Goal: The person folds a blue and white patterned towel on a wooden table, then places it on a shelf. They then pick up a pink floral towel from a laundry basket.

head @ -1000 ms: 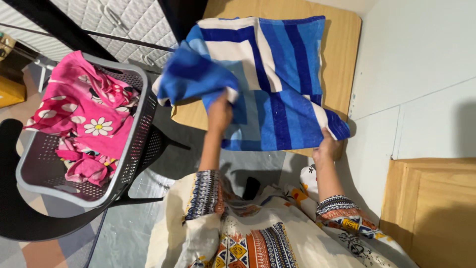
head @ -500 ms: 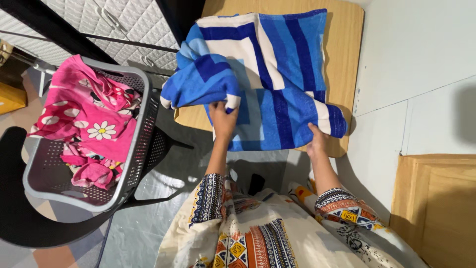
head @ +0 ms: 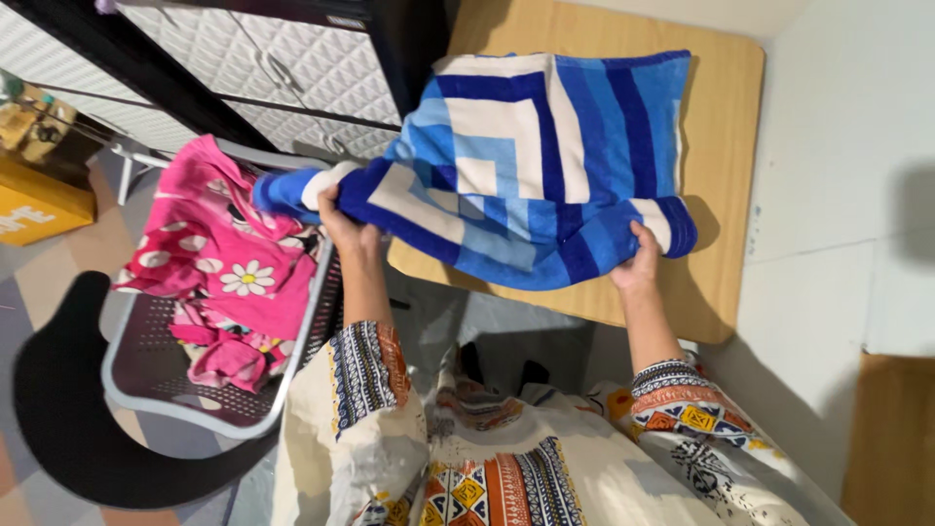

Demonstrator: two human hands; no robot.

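The towel (head: 545, 166) lies half on the desk (head: 726, 146), its near edge lifted. Left hand (head: 346, 229) pinches one corner, right hand (head: 638, 263) the other. Beside the left hand, the basket (head: 131, 390); a loose pinch could drop that corner.

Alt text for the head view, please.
Both hands, left hand and right hand, grip the near edge of a blue and cream striped towel on a wooden table. A grey basket holding pink clothes stands at left.
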